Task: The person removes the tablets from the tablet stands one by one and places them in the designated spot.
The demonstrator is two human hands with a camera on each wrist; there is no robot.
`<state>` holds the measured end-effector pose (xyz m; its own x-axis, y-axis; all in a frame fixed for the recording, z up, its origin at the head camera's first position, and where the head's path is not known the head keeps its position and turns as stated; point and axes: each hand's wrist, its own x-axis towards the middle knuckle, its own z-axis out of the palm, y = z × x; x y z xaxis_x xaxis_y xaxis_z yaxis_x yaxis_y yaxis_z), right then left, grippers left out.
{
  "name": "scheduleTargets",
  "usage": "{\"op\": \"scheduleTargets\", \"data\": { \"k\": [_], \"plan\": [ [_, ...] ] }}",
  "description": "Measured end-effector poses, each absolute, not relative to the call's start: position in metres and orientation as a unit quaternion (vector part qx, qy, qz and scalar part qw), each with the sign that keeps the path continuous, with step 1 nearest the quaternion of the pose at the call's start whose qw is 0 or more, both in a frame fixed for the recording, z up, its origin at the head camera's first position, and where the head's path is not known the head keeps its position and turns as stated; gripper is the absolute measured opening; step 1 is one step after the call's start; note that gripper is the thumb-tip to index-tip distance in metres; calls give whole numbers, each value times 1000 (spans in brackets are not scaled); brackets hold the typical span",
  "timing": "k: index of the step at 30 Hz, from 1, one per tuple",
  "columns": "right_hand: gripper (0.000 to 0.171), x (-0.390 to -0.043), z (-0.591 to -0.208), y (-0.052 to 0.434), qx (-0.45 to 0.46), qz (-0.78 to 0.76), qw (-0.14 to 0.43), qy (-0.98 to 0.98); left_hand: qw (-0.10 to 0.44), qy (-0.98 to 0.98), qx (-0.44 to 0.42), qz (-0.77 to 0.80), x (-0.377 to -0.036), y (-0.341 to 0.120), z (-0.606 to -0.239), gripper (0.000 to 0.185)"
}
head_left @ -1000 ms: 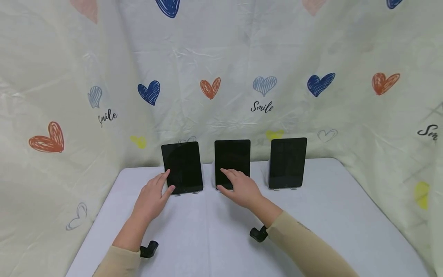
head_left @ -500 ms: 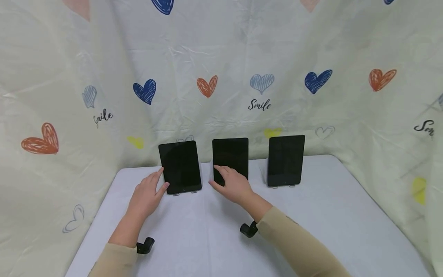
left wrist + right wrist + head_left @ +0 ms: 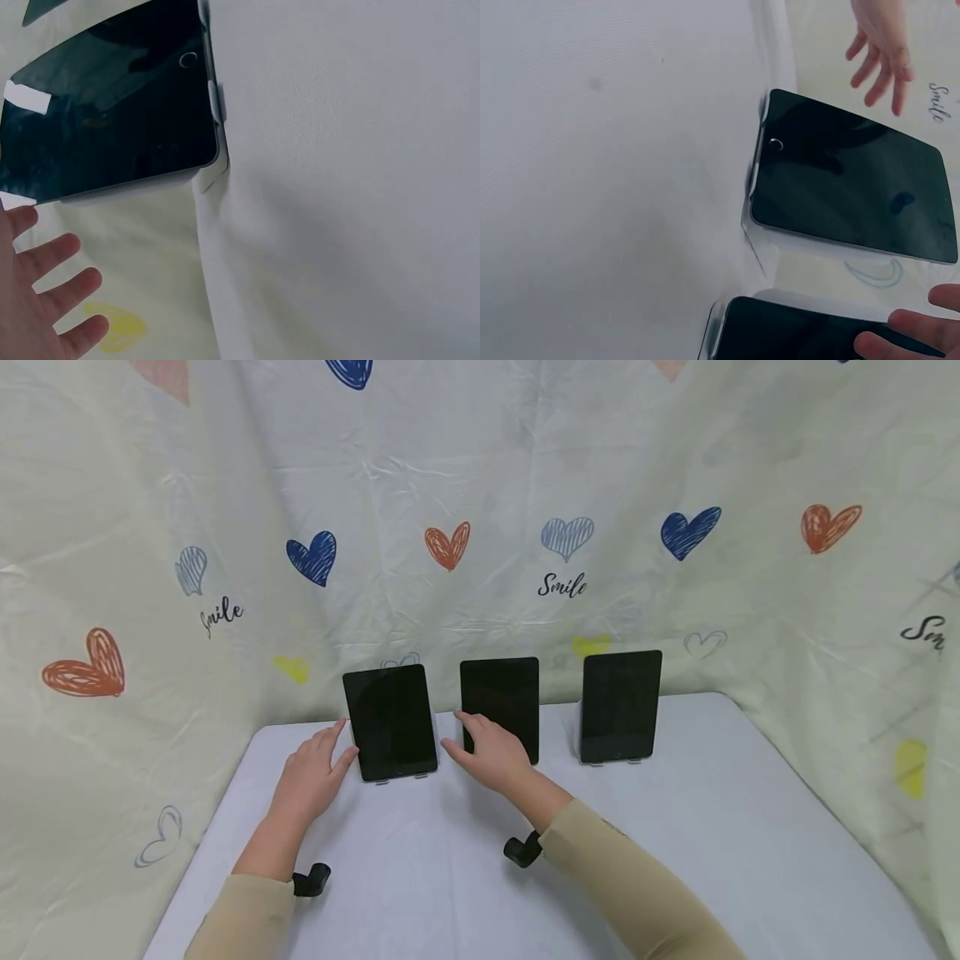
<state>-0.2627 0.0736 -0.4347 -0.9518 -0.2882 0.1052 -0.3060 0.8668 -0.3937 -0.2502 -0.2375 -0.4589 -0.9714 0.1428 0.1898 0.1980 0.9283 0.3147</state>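
Tablets: three, upright on bench. Left tablet: left hand now off screen, at its 9 o'clock, fingers spread. Middle tablet: right hand slid to its 8 o'clock edge, fingers spread. Both touches released.

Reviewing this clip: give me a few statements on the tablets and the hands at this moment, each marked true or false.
1. Three tablets stand upright in a row on the table. True.
2. The left tablet has its screen lit. False: all three screens are dark.
3. The left hand is beside the left tablet with its fingers spread. True; the left wrist view shows a gap between them.
4. The right hand grips the right tablet. False: it is at the middle tablet, fingers straight; no hand is near the right one.
5. The tablets lie flat on the table. False: each leans on a small stand.
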Motion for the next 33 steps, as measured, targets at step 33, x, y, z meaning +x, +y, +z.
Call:
{"op": "scheduleTargets", "data": {
  "k": [33],
  "plan": [
    [64, -298, -433, 22, 93, 277, -27, -956, 39, -970, -41, -235, -286, -241, -459, 79]
  ]
}}
